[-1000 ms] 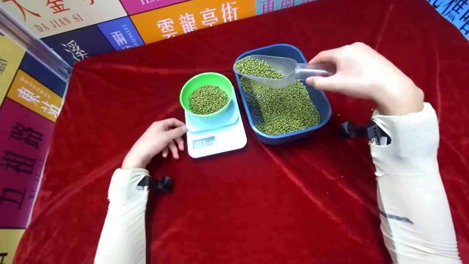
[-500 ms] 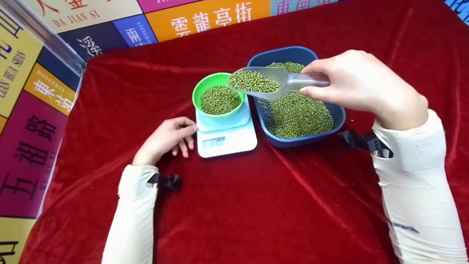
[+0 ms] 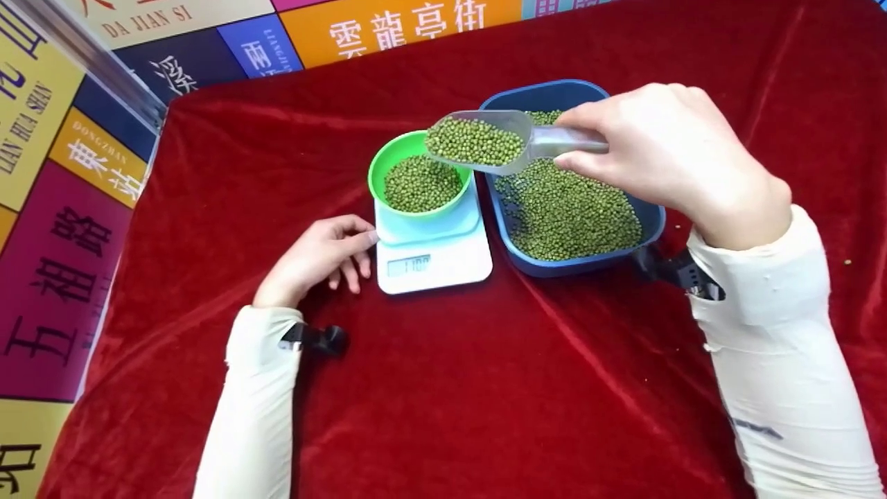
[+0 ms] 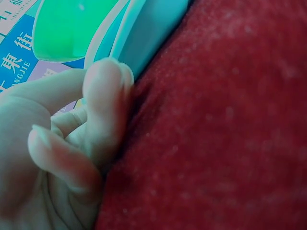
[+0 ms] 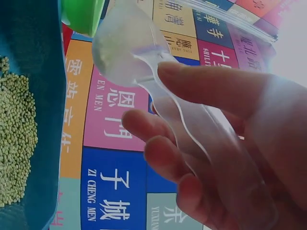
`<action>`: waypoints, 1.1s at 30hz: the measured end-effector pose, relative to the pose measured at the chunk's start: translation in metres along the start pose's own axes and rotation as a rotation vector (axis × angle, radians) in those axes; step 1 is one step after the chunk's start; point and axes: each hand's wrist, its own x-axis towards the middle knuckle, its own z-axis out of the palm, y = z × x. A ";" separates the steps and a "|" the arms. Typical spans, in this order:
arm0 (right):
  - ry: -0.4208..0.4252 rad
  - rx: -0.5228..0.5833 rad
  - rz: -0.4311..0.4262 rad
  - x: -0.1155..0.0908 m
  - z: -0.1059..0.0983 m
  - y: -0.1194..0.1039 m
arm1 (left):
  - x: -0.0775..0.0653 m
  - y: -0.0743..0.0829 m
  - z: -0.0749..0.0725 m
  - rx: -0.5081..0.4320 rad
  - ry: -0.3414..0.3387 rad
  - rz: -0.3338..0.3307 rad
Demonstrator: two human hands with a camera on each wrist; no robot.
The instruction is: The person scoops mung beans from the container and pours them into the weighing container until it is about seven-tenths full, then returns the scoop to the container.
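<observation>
My right hand (image 3: 665, 152) grips the handle of a clear plastic scoop (image 3: 518, 161), heaped with green mung beans (image 3: 477, 141). The scoop's tip overhangs the right rim of a green bowl (image 3: 378, 179), level enough that the beans stay in it. Mung beans also cover the bowl's bottom. Beneath the bowl is a white kitchen scale (image 3: 461, 267) with a lit display, its digits too small to read surely. At the scale's left edge, my left hand (image 3: 315, 258) rests its thumb and forefinger tips against the side, the other fingers loosely bent.
A blue tub (image 3: 511, 253) with many mung beans stands just right of the scale, partly under my right hand. Red velvet cloth (image 3: 485, 388) covers the table, with a few stray beans at right. Colourful lettered panels (image 3: 388, 31) border the back and left.
My right hand has carried the loaded scoop leftward from above the tub to the bowl's rim. My left hand stays at the scale. The head view has shifted slightly.
</observation>
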 end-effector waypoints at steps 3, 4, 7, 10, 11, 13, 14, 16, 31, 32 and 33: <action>0.020 -0.006 -0.002 0.001 0.002 -0.004 | 0.000 0.000 0.000 -0.002 -0.001 -0.001; 0.035 -0.011 -0.004 0.002 0.003 -0.005 | 0.000 0.000 0.000 -0.003 -0.001 -0.001; 0.088 -0.023 0.005 0.002 0.006 -0.009 | -0.001 0.001 0.000 -0.007 -0.002 0.001; 0.131 -0.034 0.024 0.002 0.010 -0.011 | -0.001 0.002 0.000 -0.011 -0.001 0.004; 0.141 -0.034 0.030 0.002 0.011 -0.011 | -0.001 0.002 0.000 -0.013 0.000 0.004; 0.153 -0.034 0.031 0.003 0.012 -0.011 | 0.000 0.002 0.000 -0.013 -0.001 0.000; 0.158 -0.034 0.026 0.003 0.013 -0.011 | 0.001 0.002 0.000 -0.013 0.001 -0.003; 0.167 -0.033 0.013 0.003 0.014 -0.011 | 0.002 0.001 0.000 -0.017 0.003 -0.009; 0.180 -0.050 -0.072 0.002 0.012 -0.008 | 0.002 0.000 0.000 -0.002 0.000 0.003; 0.188 -0.056 -0.083 0.002 0.013 -0.007 | 0.002 0.000 0.000 -0.003 0.002 0.004; 0.194 -0.063 -0.092 0.002 0.014 -0.006 | 0.001 0.000 0.000 -0.004 0.003 0.004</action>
